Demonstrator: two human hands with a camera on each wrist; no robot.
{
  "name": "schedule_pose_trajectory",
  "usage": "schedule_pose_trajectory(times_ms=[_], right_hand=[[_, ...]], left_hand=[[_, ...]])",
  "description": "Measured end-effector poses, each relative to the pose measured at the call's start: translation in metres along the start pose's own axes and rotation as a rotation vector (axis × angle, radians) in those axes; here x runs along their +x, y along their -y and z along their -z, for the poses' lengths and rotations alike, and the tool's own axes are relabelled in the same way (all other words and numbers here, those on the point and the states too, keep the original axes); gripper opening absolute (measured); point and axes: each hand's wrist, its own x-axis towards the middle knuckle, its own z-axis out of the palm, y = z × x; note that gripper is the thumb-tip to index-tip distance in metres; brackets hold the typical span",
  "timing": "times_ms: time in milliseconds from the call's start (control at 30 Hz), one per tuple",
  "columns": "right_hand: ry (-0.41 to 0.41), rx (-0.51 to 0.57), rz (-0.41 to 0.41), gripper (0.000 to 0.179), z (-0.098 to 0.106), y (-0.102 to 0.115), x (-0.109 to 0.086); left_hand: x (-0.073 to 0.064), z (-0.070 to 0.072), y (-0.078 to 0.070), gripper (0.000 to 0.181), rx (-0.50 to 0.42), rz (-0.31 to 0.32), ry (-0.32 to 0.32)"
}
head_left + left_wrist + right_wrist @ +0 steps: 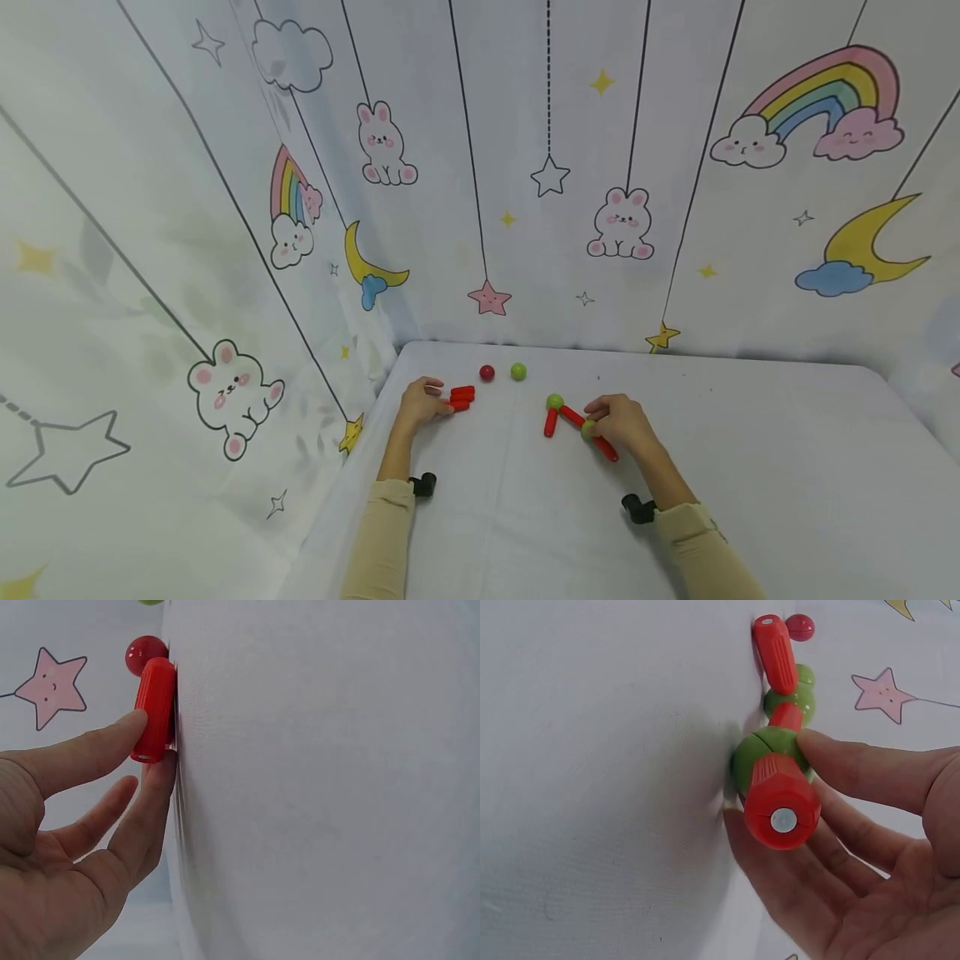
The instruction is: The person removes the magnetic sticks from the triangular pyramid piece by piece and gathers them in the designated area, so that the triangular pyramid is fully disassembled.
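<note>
On the left, three red rods (462, 392) lie side by side. My left hand (422, 403) pinches the nearest red rod (155, 709) at its end, thumb on its side and a forefinger low against it. At the right stands a joined chain of red rods and green balls. My right hand (621, 422) holds the chain's nearer green ball (751, 759) between thumb and fingers. A red rod (782, 802) with a pale round metal end sticks out of that ball toward the camera. The chain's far green ball (554, 402) joins two more rods, one angled off (551, 422).
Behind the rods, a loose red ball (487, 373) and a loose green ball (518, 372) sit near the back of the white-covered table (510, 517). A printed white curtain (525, 250) hangs along its back and left sides.
</note>
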Motion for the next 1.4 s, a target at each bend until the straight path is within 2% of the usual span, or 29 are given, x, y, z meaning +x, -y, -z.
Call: schedule_pose_trajectory(times_ms=[200, 633, 933, 1267, 1400], right_hand=[[-0.014, -0.026, -0.003, 0.029, -0.001, 0.001, 0.0], [-0.015, -0.04, 0.015, 0.033, 0.0, 0.003, -0.004], [0.012, 0.061, -0.047, 0.032, 0.0, 0.007, -0.003], [0.009, 0.099, -0.042, 0.036, -0.001, 0.007, -0.005], [0.009, 0.105, -0.039, 0.037, -0.001, 0.007, -0.005]], left_hand=[[0.001, -0.003, 0.0, 0.056, 0.066, 0.003, -0.026], [0.005, -0.004, -0.003, 0.05, 0.126, -0.021, -0.074], [0.002, -0.006, -0.004, 0.048, 0.127, -0.027, -0.096], [-0.008, -0.008, -0.017, 0.047, 0.062, -0.14, -0.208], [-0.015, -0.012, -0.024, 0.046, 0.035, -0.16, -0.237]])
